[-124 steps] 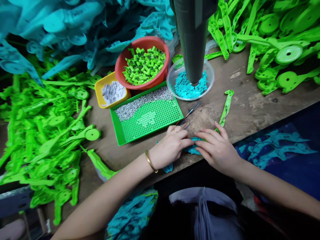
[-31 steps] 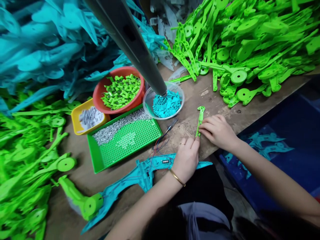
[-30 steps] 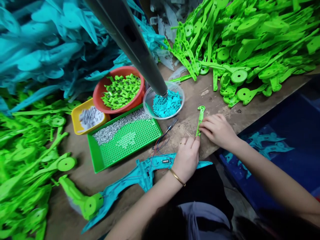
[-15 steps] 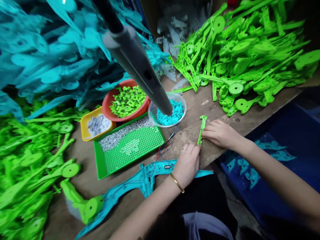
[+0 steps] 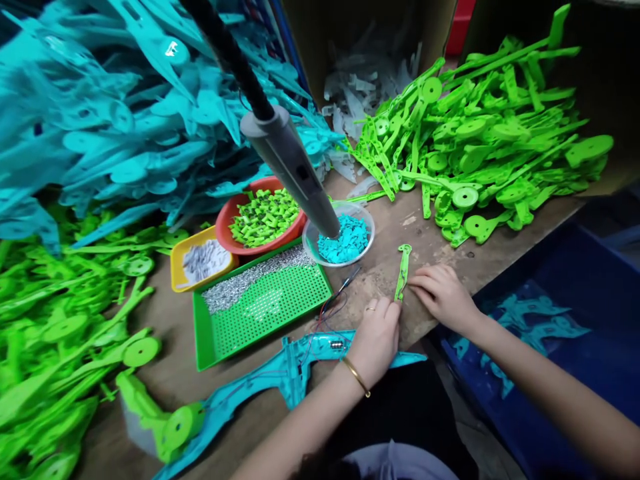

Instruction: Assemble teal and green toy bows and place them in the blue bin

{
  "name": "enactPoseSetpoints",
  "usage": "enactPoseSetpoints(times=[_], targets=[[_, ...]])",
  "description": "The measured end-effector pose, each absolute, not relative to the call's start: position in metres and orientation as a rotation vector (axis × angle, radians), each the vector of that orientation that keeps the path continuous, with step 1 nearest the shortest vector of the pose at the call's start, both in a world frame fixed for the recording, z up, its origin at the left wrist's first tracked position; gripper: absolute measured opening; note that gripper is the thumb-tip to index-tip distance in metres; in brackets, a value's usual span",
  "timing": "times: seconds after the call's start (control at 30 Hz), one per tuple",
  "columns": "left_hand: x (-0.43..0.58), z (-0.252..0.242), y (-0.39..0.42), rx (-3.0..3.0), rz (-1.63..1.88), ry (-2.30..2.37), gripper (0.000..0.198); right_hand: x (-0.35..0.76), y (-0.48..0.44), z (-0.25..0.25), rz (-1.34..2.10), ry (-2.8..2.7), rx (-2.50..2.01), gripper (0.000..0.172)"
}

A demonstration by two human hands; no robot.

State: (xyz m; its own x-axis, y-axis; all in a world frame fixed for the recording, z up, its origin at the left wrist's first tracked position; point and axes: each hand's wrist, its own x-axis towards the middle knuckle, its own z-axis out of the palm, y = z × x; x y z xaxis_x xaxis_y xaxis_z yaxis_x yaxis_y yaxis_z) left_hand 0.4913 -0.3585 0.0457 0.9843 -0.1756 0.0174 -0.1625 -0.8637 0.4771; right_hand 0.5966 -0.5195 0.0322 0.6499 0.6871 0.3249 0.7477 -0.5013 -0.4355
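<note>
A thin bright-green plastic strip [image 5: 403, 272] with a rounded top end stands out above my left hand [image 5: 379, 337], whose closed fingers grip its lower end. A dark wire seems to run along the strip. To the right, my right hand [image 5: 443, 293] has thumb and fingers pinched together near the strip's edge; whatever they hold is too small to make out. Beneath my left wrist lies a long blue plastic half-shell [image 5: 295, 363] with wires and small metal coils in it, a green round-ended part [image 5: 180, 427] at its far left end.
A green perforated tray [image 5: 260, 333] of metal bits, a yellow tray [image 5: 179, 272], a red bowl [image 5: 225, 233] and a clear bowl [image 5: 369, 243] stand left of my hands. A grey tool [image 5: 300, 170] hangs overhead. Piles of blue [image 5: 125, 133] and green parts [image 5: 480, 147] surround the table.
My right hand has shifted slightly right, away from the green strip, so more of the strip's edge shows. My left hand keeps its grip. The whole view has shifted slightly.
</note>
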Motion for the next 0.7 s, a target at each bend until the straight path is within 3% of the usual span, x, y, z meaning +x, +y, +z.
enactPoseSetpoints(times=[0.3,0.53,0.7], targets=[[0.491,0.044,-0.358,2.655,-0.08,-0.229,0.023,0.598,-0.517,0.045,-0.261,-1.477,-2.48,0.027],[0.491,0.043,-0.359,2.651,-0.108,-0.221,0.024,0.61,-0.513,0.064,-0.149,-1.122,-2.281,0.019],[0.49,0.05,-0.36,2.64,-0.067,-0.207,0.022,0.689,-0.453,0.093,-0.099,-0.953,-2.414,0.028]])
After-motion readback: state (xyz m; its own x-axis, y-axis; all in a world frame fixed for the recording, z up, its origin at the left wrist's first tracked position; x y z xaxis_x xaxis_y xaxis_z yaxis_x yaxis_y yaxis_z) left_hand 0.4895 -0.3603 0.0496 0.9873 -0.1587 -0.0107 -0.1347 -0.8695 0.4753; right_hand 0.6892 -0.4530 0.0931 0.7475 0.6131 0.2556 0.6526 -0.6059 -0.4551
